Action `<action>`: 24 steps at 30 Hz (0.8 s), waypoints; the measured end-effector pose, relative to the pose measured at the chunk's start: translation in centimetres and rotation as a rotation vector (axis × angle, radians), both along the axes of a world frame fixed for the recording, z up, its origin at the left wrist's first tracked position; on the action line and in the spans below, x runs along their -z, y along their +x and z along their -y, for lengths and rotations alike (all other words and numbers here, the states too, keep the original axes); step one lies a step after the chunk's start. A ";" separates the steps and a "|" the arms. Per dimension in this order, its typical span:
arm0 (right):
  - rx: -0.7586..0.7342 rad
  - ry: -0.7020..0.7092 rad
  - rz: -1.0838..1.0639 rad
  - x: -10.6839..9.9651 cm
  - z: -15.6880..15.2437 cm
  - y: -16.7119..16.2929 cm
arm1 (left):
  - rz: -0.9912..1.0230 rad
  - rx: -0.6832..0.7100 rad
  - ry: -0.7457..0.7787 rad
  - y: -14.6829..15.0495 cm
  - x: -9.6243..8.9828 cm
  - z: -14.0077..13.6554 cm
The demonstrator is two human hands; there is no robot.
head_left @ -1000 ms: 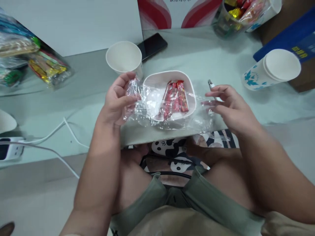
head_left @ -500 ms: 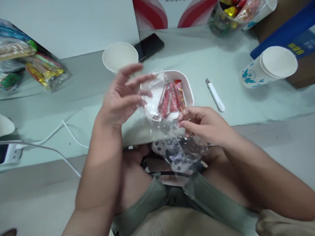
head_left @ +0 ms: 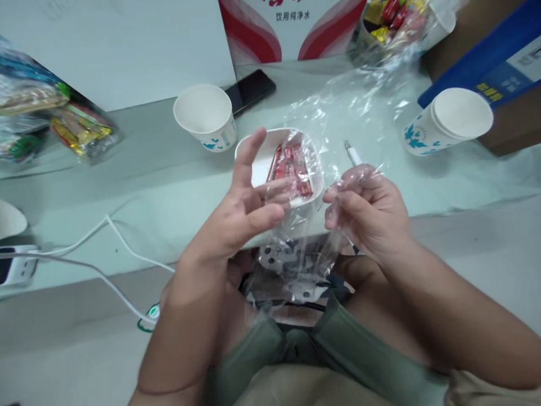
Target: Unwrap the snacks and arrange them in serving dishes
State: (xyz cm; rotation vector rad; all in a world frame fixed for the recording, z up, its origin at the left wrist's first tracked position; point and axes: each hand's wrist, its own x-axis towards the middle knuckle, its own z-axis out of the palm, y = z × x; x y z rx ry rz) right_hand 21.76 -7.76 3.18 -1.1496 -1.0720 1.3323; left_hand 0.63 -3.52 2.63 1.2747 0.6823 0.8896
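In the head view a sheet of clear plastic film [head_left: 315,121] spreads over the table and hangs down toward my lap. My right hand [head_left: 369,214] is closed, pinching the film between thumb and fingers. My left hand [head_left: 243,211] is open with fingers spread; some of its fingertips lie against or behind the film, I cannot tell which. Just beyond my hands stands a white bowl [head_left: 258,163] holding several red-wrapped snack sticks [head_left: 291,169], seen partly through the film. A white utility knife [head_left: 351,153] lies right of the bowl, its lower end hidden by my right hand.
A paper cup [head_left: 203,115] stands behind the bowl, beside a black phone [head_left: 253,90]. Stacked paper cups [head_left: 448,121] stand at right, near a blue box [head_left: 477,62]. A clear tub of sweets [head_left: 389,28] is at back right, wrapped snacks [head_left: 82,129] at left. White cables [head_left: 105,225] cross the left.
The film has swung up and out over the bowl and table to the right. My right hand has risen and moved right with it; my left hand has moved right, in front of the bowl.
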 end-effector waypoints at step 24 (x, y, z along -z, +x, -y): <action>0.005 0.640 0.765 1.0 1.1 1.1 | -0.367 -0.495 0.857 -2.6 -0.5 1.5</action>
